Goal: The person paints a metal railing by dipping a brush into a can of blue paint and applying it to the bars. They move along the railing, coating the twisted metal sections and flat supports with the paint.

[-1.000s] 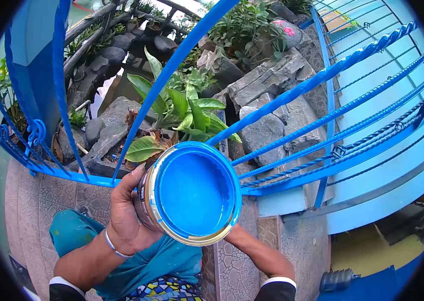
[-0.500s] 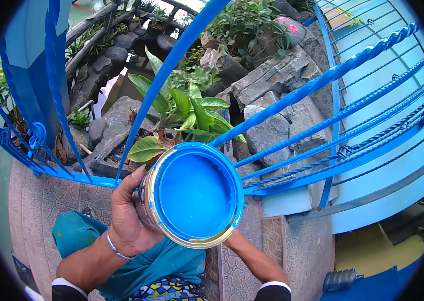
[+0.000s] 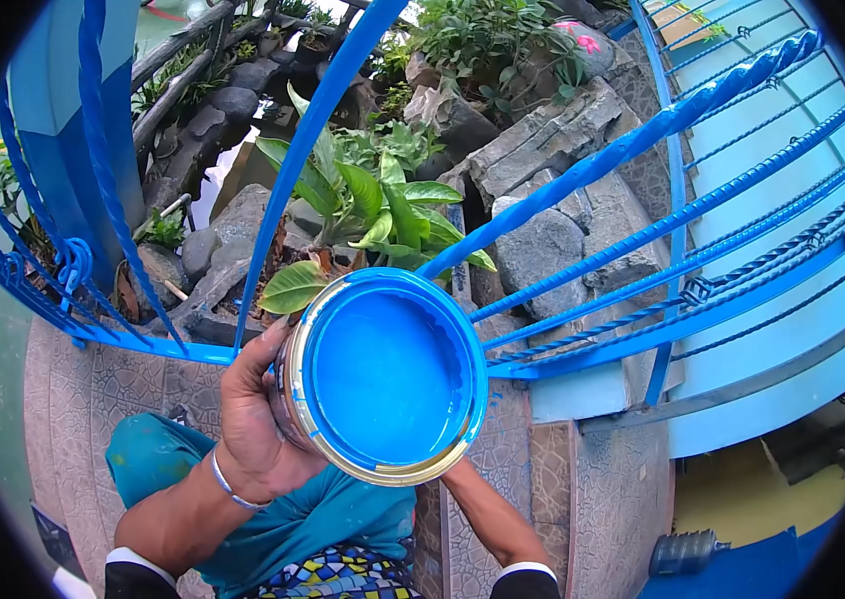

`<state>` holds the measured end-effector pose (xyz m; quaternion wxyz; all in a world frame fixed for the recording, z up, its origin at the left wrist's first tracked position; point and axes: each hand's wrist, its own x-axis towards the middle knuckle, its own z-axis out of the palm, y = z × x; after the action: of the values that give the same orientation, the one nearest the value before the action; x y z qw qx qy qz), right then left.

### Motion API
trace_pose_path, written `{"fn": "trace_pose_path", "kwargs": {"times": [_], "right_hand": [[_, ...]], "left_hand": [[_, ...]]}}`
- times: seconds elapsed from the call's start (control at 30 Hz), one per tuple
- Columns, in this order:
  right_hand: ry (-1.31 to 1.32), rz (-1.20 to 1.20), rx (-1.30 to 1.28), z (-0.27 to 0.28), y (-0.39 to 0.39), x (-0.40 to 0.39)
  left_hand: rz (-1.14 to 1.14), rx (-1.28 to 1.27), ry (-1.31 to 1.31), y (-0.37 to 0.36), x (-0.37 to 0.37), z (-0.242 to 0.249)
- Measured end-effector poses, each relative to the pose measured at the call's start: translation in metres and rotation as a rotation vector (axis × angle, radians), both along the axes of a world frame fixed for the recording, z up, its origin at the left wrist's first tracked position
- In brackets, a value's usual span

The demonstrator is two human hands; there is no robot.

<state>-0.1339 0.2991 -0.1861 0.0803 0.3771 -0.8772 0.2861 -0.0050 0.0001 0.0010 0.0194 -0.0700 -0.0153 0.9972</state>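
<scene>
An open can of blue paint (image 3: 387, 374) is held up in the middle of the view, its mouth facing the camera and blue paint smeared round its rim. My left hand (image 3: 261, 419) is wrapped round the can's left side, a silvery bracelet at the wrist. My right forearm reaches up from the lower right and passes behind the can, which hides the right hand and its fingers. Just beyond the can rises a blue metal railing (image 3: 582, 175) with twisted bars.
Behind the railing are rocks (image 3: 542, 255), a leafy plant (image 3: 372, 205) and a pond edge with dark stones. A blue pillar (image 3: 78, 150) stands at left. Stone-patterned tiles (image 3: 93, 399) lie below. A plastic bottle (image 3: 684, 552) is at lower right.
The can and my left hand sit slightly higher in the view. My right forearm has shifted a little left. The railing and background have shifted slightly with the camera.
</scene>
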Motion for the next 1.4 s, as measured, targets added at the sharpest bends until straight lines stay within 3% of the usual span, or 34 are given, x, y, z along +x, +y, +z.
{"fn": "trace_pose_path", "kwargs": {"times": [0.03,0.2,0.33,0.47,0.5,0.7,0.8,0.93,1.07,1.17,1.27,1.4], "right_hand": [[-0.06,-0.027,-0.056,-0.001,-0.002,-0.001],[0.66,-0.028,0.343,0.076,-0.016,-0.006],[0.745,0.003,0.348,0.079,-0.018,0.005],[0.378,0.06,0.364,0.034,-0.014,-0.005],[0.403,0.029,0.433,0.028,-0.017,-0.01],[0.037,0.171,0.257,0.021,-0.025,-0.007],[-0.131,0.231,0.416,0.014,-0.03,-0.014],[-0.015,0.14,0.331,0.039,-0.048,-0.018],[-0.097,0.147,0.269,0.037,-0.04,-0.018],[-0.359,0.166,0.072,0.028,-0.033,-0.014],[-1.154,0.159,-0.575,0.028,-0.026,-0.015],[-1.432,0.138,-0.775,0.033,-0.02,-0.02]], "left_hand": [[-0.001,0.002,0.004,0.0,0.0,-0.001],[-0.003,0.06,0.032,-0.002,0.004,-0.003],[-0.003,0.069,0.035,-0.005,0.002,-0.001],[0.011,0.043,0.029,-0.003,0.001,0.001],[0.009,0.038,0.032,-0.003,0.001,0.001],[0.009,0.027,0.028,-0.003,0.005,-0.004],[0.01,0.022,0.037,-0.004,0.005,-0.002],[0.014,0.013,0.012,-0.005,0.006,-0.003],[0.003,0.02,0.018,-0.006,0.007,-0.004],[0.007,0.026,0.032,-0.006,0.007,-0.005],[0.006,0.027,0.034,-0.005,0.005,-0.002],[-0.009,0.027,0.029,-0.005,0.005,-0.002]]}}
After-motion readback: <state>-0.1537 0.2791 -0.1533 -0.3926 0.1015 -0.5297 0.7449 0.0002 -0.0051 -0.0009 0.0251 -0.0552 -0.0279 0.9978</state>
